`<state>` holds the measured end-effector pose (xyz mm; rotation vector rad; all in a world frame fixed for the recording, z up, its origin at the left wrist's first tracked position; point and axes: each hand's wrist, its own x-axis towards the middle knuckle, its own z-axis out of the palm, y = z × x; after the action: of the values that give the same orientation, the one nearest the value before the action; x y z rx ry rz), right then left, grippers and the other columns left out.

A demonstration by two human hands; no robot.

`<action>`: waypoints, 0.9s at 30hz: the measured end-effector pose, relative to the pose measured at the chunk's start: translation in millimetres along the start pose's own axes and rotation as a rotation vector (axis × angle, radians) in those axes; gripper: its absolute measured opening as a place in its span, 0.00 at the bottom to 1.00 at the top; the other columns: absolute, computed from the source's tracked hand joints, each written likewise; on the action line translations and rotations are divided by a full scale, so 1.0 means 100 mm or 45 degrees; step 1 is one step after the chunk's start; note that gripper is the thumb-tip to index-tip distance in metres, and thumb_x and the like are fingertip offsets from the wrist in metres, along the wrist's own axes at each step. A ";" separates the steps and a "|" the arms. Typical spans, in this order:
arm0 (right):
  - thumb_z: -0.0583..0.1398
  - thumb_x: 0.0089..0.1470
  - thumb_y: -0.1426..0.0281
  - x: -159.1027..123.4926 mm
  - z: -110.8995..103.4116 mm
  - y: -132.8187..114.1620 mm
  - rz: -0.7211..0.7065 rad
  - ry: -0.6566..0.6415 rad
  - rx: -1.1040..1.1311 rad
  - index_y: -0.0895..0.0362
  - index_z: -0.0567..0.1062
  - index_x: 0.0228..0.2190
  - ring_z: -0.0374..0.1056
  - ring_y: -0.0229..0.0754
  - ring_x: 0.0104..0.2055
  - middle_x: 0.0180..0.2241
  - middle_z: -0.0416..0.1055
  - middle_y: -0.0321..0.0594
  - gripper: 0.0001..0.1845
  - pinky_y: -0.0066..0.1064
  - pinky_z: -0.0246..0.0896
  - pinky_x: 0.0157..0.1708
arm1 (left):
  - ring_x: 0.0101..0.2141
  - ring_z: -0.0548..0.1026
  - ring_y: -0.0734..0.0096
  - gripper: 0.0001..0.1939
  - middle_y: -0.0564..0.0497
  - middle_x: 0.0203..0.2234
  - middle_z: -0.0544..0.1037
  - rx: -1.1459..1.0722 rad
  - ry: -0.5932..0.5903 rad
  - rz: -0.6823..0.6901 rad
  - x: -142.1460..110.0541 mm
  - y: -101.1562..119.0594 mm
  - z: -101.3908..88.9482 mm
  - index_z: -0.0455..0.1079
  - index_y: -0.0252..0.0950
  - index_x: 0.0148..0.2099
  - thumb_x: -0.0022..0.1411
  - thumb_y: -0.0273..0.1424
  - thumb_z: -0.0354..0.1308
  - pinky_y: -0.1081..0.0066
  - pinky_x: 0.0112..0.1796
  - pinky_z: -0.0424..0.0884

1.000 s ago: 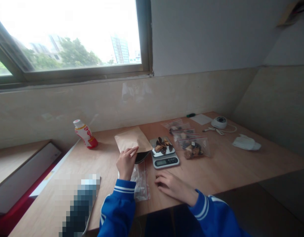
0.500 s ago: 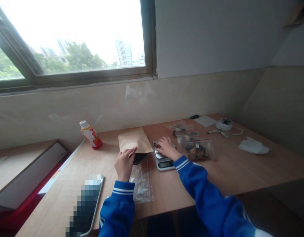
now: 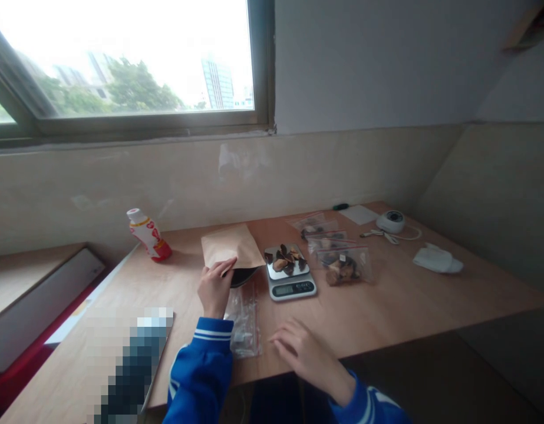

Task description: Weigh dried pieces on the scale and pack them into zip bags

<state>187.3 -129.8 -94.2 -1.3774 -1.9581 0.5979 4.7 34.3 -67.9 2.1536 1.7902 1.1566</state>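
My left hand [image 3: 216,288] pinches the near edge of a brown kraft paper bag [image 3: 230,244], whose dark mouth faces me. Just to the right stands a kitchen scale [image 3: 293,290] with dark and tan dried pieces, which look like mushroom slices [image 3: 280,265], spread on its plate. The scale's digits are too small to read. Over the front of the table, my right hand [image 3: 300,350] has its fingers loosely stretched out and holds nothing. Between the hands lie clear zip bags [image 3: 245,324], partly behind my left wrist.
Several zip bags of dried pieces [image 3: 342,268] lie right of the scale. Farther right are a white dome camera [image 3: 391,221] with its cable, a sheet of paper [image 3: 358,214] and a white cloth-like item [image 3: 437,259]. A red-and-white bottle [image 3: 150,235] and a blurred-out tablet-like device [image 3: 137,359] are left.
My right hand has left the scale plate and come back toward the table's front edge, uncovering the dried pieces. My left hand still holds the paper bag. The view has shifted slightly.
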 end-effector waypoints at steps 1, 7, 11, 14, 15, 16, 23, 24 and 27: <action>0.54 0.60 0.74 -0.04 0.04 0.02 0.008 -0.003 -0.011 0.54 0.76 0.36 0.66 0.43 0.43 0.37 0.73 0.39 0.11 0.36 0.62 0.46 | 0.34 0.70 0.68 0.13 0.57 0.40 0.80 0.009 0.000 0.014 0.00 0.01 0.01 0.76 0.49 0.46 0.60 0.31 0.56 0.72 0.34 0.65; 0.53 0.61 0.73 -0.12 0.08 0.15 0.028 0.033 0.064 0.53 0.76 0.36 0.66 0.42 0.45 0.40 0.71 0.39 0.11 0.35 0.62 0.47 | 0.32 0.69 0.69 0.13 0.56 0.40 0.80 0.032 0.003 0.023 0.02 0.05 0.00 0.76 0.48 0.46 0.60 0.31 0.56 0.71 0.34 0.65; 0.54 0.60 0.74 -0.12 0.10 0.16 0.039 0.065 0.080 0.53 0.76 0.36 0.66 0.41 0.45 0.40 0.71 0.38 0.10 0.34 0.62 0.47 | 0.32 0.69 0.69 0.14 0.56 0.40 0.80 0.055 -0.026 0.016 0.01 0.06 0.01 0.76 0.47 0.46 0.60 0.30 0.56 0.72 0.35 0.65; 0.54 0.60 0.74 -0.12 0.12 0.16 0.043 0.080 0.109 0.53 0.76 0.35 0.66 0.41 0.45 0.39 0.71 0.38 0.10 0.34 0.62 0.47 | 0.33 0.69 0.68 0.13 0.57 0.40 0.80 0.060 -0.037 0.011 0.01 0.07 0.01 0.76 0.47 0.46 0.60 0.31 0.56 0.72 0.35 0.65; 0.54 0.60 0.75 -0.12 0.12 0.16 0.044 0.084 0.116 0.53 0.76 0.35 0.66 0.41 0.45 0.39 0.72 0.38 0.10 0.34 0.62 0.47 | 0.33 0.69 0.68 0.13 0.56 0.40 0.80 0.059 -0.037 0.007 0.01 0.07 0.02 0.76 0.47 0.46 0.60 0.31 0.56 0.72 0.35 0.65; 0.54 0.60 0.75 -0.11 0.12 0.16 0.044 0.087 0.121 0.53 0.75 0.35 0.66 0.41 0.45 0.39 0.72 0.38 0.10 0.34 0.61 0.47 | 0.33 0.69 0.68 0.13 0.56 0.40 0.80 0.058 -0.036 0.004 0.01 0.07 0.02 0.76 0.47 0.46 0.60 0.31 0.56 0.72 0.35 0.65; 0.54 0.59 0.75 -0.14 0.11 0.16 0.057 0.109 0.129 0.54 0.76 0.34 0.66 0.42 0.44 0.38 0.72 0.39 0.10 0.36 0.63 0.47 | 0.31 0.70 0.70 0.13 0.56 0.40 0.80 0.045 -0.018 -0.011 0.02 0.06 0.01 0.76 0.48 0.46 0.60 0.31 0.56 0.72 0.35 0.65; 0.54 0.59 0.75 -0.14 0.11 0.16 0.058 0.109 0.135 0.54 0.76 0.34 0.67 0.42 0.44 0.38 0.72 0.39 0.10 0.36 0.63 0.47 | 0.31 0.70 0.70 0.13 0.56 0.40 0.80 0.044 -0.021 -0.012 0.01 0.06 0.00 0.76 0.48 0.46 0.60 0.31 0.56 0.72 0.35 0.65; 0.53 0.60 0.74 -0.06 0.08 0.12 0.056 0.139 0.196 0.53 0.76 0.37 0.67 0.42 0.45 0.39 0.73 0.39 0.11 0.36 0.64 0.47 | 0.31 0.70 0.70 0.13 0.56 0.38 0.80 0.051 -0.049 0.003 -0.01 0.11 -0.01 0.76 0.48 0.46 0.60 0.31 0.56 0.72 0.34 0.64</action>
<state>190.3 -131.7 -109.4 -1.3317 -1.7622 0.6657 12.9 29.2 -61.7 2.1850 1.8108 1.0810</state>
